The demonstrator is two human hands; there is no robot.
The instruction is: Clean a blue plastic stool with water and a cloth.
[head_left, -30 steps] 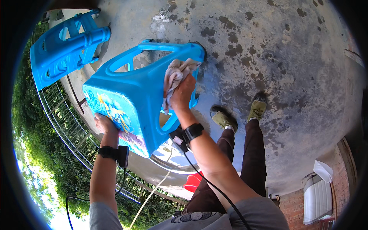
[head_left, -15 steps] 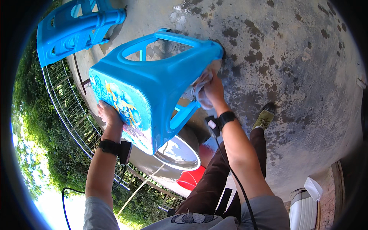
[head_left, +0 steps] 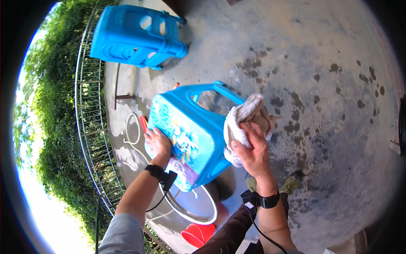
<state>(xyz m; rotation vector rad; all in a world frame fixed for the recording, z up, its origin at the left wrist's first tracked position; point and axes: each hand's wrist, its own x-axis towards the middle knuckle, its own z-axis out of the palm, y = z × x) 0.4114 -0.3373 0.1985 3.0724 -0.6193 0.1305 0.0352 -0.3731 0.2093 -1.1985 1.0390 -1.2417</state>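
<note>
A blue plastic stool (head_left: 213,132) with a floral picture on its seat is tipped over in front of me, seat toward my left, legs pointing right. My left hand (head_left: 158,143) lies on the seat's left part with fingers outstretched, pressing against it. In my right hand (head_left: 256,157) is a crumpled pale towel (head_left: 233,126) with a darker reddish pattern, held beside the stool's right side. The towel hides part of the stool's legs; whether it touches them, I cannot tell.
More blue stools (head_left: 127,34), seemingly stacked, lie on their side at the far left. A round basin (head_left: 213,202) and a red plastic vessel (head_left: 198,235) stand near my legs. A pale hose (head_left: 138,129) curls on the ground beside a metal railing (head_left: 78,89).
My right hand and the towel have come away from the stool's underside, up and toward me. The view has shifted, so the stool sits lower and farther right. My left hand stays on the seat.
</note>
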